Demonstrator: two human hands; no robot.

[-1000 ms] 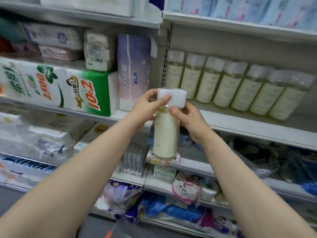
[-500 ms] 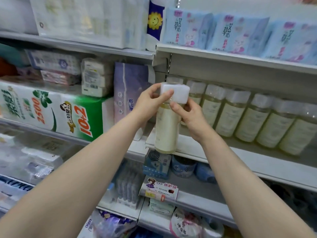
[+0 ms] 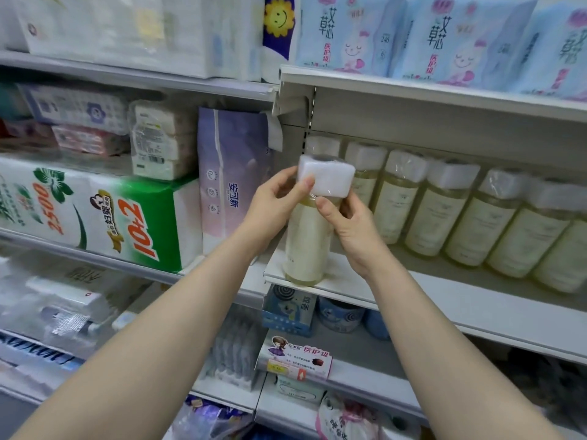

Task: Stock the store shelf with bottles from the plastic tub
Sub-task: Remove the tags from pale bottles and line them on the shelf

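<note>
A pale yellow bottle with a white square cap stands upright, its base on the front left corner of the white shelf. My left hand grips it at the neck and cap from the left. My right hand holds the neck and upper body from the right. Behind it, a row of several matching bottles runs along the back of the same shelf to the right. The plastic tub is out of view.
The shelf above hangs low over the bottles and carries blue packs. Tissue packs fill the bay to the left. Boxes and small goods sit on the lower shelves.
Both hands carried the bottle up and forward from in front of the lower shelves onto the shelf's front left corner. The view has tilted up.
</note>
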